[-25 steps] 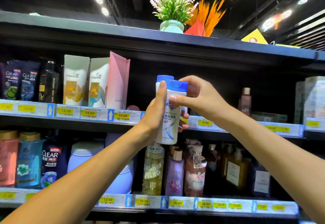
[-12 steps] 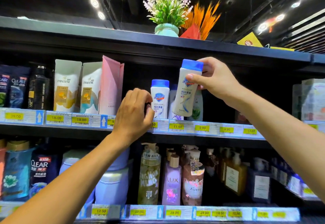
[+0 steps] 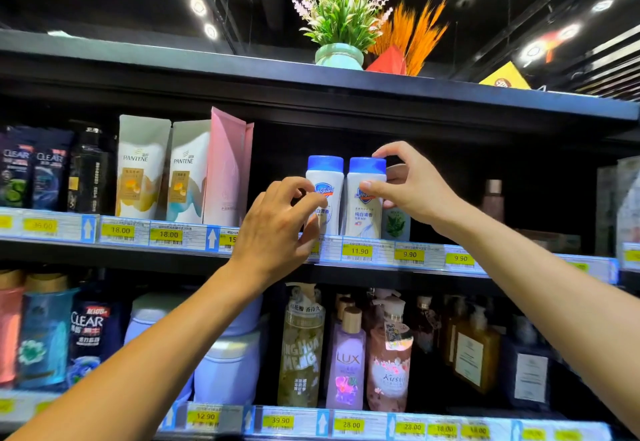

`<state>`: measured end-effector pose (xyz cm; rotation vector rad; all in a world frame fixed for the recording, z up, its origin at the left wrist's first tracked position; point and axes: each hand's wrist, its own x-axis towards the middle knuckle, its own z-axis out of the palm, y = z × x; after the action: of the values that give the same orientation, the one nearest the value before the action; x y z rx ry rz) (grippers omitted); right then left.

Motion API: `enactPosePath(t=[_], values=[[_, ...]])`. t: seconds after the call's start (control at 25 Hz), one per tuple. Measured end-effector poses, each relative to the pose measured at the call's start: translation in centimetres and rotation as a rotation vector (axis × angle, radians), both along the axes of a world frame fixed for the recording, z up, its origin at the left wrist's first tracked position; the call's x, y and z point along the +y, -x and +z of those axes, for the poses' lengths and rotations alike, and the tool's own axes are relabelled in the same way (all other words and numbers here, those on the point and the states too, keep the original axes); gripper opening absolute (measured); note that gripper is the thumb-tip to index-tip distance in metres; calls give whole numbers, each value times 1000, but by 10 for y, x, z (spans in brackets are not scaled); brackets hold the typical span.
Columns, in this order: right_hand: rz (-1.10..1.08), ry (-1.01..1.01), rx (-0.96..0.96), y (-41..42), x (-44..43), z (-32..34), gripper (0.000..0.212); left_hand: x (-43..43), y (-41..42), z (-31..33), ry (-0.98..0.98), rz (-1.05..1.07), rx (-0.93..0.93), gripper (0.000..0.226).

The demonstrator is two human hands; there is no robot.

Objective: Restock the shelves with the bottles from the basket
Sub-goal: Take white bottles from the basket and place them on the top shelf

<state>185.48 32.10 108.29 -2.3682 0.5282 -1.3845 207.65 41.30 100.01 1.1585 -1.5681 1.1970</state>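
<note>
A dark shop shelving unit fills the view under a black ceiling with round spot lamps. Its middle shelf [image 3: 138,254] has a front strip of yellow price tags [image 3: 359,251].

The left hand's fingers [image 3: 311,200] are curled against the front of the left bottle [image 3: 329,172], an upright white plastic flask with a rounded blue cap. The thumb is lower down, near its base. The left hand [image 3: 277,233] reaches up from below the shelf edge and its forearm runs down to the bottom left corner.

The right hand's fingers [image 3: 384,154] pinch the right bottle [image 3: 365,214], a matching white flask with a blue cap. The index tip is on the cap, the thumb is on the front label and the other fingers are behind. The right hand [image 3: 412,188] comes in from the right.

Both flasks stand upright at the front of the middle shelf, side by side and all but touching. A small clear bottle with a green leaf label [image 3: 396,224] stands just behind the right one.

To the left are two white Pantene pouches [image 3: 142,167] and a tall pink pouch [image 3: 227,167].

On the shelf below, a purple LUX bottle [image 3: 346,361] stands among pump bottles. On the top board, a pale green pot of lavender sprigs [image 3: 339,56] sits beside orange plumes [image 3: 415,35].
</note>
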Motion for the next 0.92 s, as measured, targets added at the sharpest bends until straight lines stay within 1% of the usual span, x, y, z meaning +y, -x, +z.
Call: enactPosePath(t=[0.16, 0.4, 0.56, 0.76, 0.92], values=[[-32, 0, -5, -2, -4, -3, 47, -1, 0, -1, -16, -8, -7, 19], [-49, 34, -2, 2, -5, -6, 57, 1, 3, -2, -26, 7, -10, 18], [-79, 89, 18, 6, -5, -8, 67, 3, 6, -1, -25, 78, -27, 21], [-38, 100, 4, 9, -6, -20, 78, 12, 16, -8, -44, 140, -5, 22], [-56, 214, -3, 18, -5, -40, 76, 27, 33, -14, -77, 255, 26, 28]])
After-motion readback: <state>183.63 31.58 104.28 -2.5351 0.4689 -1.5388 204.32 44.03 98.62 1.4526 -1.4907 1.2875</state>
